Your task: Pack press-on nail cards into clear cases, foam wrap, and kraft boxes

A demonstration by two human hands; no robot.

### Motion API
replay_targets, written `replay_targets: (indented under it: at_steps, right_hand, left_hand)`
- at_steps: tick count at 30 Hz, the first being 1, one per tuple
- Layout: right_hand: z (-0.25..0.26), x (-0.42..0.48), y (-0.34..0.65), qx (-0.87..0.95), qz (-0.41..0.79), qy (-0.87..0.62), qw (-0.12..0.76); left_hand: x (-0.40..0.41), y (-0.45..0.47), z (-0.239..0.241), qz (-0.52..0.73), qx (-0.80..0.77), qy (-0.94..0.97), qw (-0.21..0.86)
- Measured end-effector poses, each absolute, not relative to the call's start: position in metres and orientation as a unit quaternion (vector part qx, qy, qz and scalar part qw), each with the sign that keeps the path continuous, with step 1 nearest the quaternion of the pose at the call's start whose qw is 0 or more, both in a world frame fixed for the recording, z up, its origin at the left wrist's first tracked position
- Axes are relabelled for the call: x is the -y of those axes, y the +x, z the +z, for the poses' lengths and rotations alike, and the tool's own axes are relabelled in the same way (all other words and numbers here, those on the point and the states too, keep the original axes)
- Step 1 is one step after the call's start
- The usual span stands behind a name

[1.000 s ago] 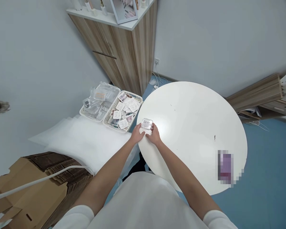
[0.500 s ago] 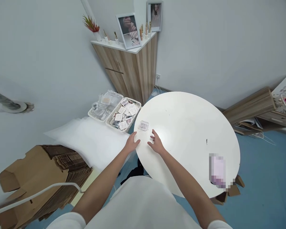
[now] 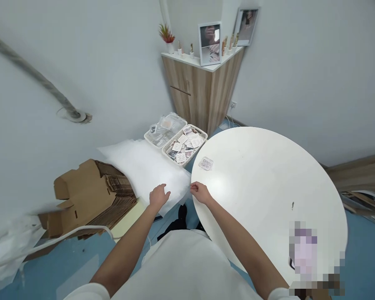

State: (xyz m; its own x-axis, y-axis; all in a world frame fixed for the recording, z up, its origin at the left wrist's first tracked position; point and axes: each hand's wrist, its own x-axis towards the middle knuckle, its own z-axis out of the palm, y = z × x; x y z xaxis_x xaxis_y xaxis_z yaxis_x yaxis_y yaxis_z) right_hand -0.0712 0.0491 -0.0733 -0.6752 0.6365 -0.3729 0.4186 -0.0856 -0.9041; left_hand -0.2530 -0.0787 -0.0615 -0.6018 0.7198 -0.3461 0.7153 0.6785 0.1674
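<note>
My left hand (image 3: 158,196) hovers over the near part of a stack of thin white packing sheets (image 3: 143,162), thumb and fingers apart and nothing in it. At the left edge of the round white table (image 3: 262,175), my right hand (image 3: 200,192) has its fingers pinched together close to the right corner of the sheets. Whether a sheet is between those fingertips is too small to make out. A small clear plastic case (image 3: 206,163) with a patterned inside lies on the table, just beyond my right hand and apart from it.
Behind the sheets stand a white basket (image 3: 203,137) of small cards and a second basket (image 3: 148,137) of clear plastic packs. Flattened cardboard boxes (image 3: 87,187) are stacked at left. A wood-grain cabinet (image 3: 193,91) fills the corner. A blurred-out item (image 3: 304,254) lies at the table's right.
Both hands have drawn back from the clear case. The left moved over the white sheets; the right closed into a pinch at the table edge. The view has turned left.
</note>
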Motion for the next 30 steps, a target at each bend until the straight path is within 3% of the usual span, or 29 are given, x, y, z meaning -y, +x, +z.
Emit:
replay_targets:
  at_steps: [9,22,30]
  right_hand:
    - [-0.093,-0.037,-0.161,0.613,0.665,-0.427,-0.011]
    - [-0.112,-0.035,-0.237,0.500,0.627,-0.590,0.093]
    - [-0.091,-0.036,-0.269,0.659,0.549,-0.505,0.098]
  left_hand:
    - [0.082,-0.298,-0.083,-0.003,-0.900,0.389,0.198]
    - [0.084,-0.332,-0.107,0.082,-0.860,0.409,0.293]
    - [0.080,-0.338,-0.100,0.159,-0.871,0.334,0.323]
